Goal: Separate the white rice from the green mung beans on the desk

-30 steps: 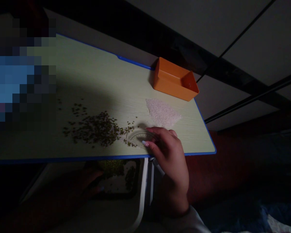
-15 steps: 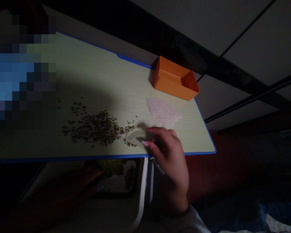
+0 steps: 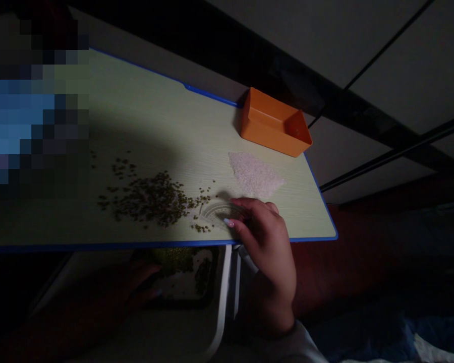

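Note:
My right hand [image 3: 267,242] rests at the near edge of a pale wooden table [image 3: 144,126], fingers closed on a clear plastic protractor [image 3: 217,212] lying flat on the tabletop. Left of the protractor lies a scatter of green beans [image 3: 151,199]. Beyond my fingers sits a white pile of rice [image 3: 254,175]. My left hand [image 3: 139,285] is below the table edge in deep shadow, at a dark tray [image 3: 185,277] that holds beans and rice; its fingers are hard to make out.
An orange plastic box [image 3: 274,128] stands at the table's far right edge. A blue trim runs round the tabletop. A pixelated patch covers the far left. White table legs [image 3: 223,297] drop below the near edge. Dark fabric lies at the lower right.
The protractor and my right hand have shifted slightly right, leaving a small cluster of beans apart from the protractor's edge. The left hand has not visibly moved.

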`<state>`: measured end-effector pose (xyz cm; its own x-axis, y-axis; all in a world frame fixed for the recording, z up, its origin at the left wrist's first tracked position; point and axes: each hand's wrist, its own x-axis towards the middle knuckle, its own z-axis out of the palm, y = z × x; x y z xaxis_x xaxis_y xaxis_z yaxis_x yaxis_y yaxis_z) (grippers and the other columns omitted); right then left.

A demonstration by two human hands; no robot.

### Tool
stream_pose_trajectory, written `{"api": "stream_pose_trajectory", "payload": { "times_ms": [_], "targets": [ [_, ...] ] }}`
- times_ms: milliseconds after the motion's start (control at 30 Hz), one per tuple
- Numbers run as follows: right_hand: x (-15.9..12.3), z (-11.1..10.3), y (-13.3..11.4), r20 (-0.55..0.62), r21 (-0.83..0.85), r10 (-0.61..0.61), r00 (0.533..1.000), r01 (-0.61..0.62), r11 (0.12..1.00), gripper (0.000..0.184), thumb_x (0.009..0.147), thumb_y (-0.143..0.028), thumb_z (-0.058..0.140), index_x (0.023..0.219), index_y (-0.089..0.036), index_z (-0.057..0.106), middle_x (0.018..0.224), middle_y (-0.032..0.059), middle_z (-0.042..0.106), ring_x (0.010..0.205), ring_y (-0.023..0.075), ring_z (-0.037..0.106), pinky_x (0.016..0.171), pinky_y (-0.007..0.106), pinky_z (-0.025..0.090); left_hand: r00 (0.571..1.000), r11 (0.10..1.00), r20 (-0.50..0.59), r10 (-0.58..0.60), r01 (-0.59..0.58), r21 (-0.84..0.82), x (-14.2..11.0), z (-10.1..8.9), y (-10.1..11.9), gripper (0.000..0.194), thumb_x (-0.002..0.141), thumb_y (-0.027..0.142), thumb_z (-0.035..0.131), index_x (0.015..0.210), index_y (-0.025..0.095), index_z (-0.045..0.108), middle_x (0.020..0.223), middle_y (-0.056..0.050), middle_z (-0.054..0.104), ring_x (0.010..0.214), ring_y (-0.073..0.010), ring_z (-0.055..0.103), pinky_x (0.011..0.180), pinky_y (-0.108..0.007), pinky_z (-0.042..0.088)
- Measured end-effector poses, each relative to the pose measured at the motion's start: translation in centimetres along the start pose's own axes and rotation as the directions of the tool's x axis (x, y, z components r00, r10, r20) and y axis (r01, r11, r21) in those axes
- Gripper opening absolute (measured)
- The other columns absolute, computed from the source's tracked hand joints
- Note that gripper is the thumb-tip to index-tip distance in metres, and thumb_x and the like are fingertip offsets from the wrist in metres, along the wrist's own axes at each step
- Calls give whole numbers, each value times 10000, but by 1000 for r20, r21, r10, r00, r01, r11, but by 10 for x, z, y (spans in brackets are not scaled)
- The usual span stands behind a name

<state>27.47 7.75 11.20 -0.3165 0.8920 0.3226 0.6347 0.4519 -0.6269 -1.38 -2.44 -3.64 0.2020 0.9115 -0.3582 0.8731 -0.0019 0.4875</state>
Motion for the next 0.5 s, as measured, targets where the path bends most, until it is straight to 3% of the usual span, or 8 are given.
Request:
{"api": "stream_pose_trajectory", "payload": {
  "times_ms": [233,500],
  "targets": [
    [0,1,-3,24,2,-5,1000,5,1000,218,959,-204,681,1168,-265,685,974,-9,776,914,195,669,890,371,461,995,1000,100,-21,21,-5,-2,0,-1,536,898,628,417,1255,353,708,1351,-55,748,1235,-363,699,1085,-585,536],
    [-2,3,-1,28,13,-20,999,20,1000,223,963,-215,668,1179,-271,682,1066,6,785,965,210,677,893,380,457,989,998,137,-59,58,16,-2,-4,2,520,883,579,471,1309,370,684,1428,-52,707,1299,-350,663,1139,-579,501]
  ]
}}
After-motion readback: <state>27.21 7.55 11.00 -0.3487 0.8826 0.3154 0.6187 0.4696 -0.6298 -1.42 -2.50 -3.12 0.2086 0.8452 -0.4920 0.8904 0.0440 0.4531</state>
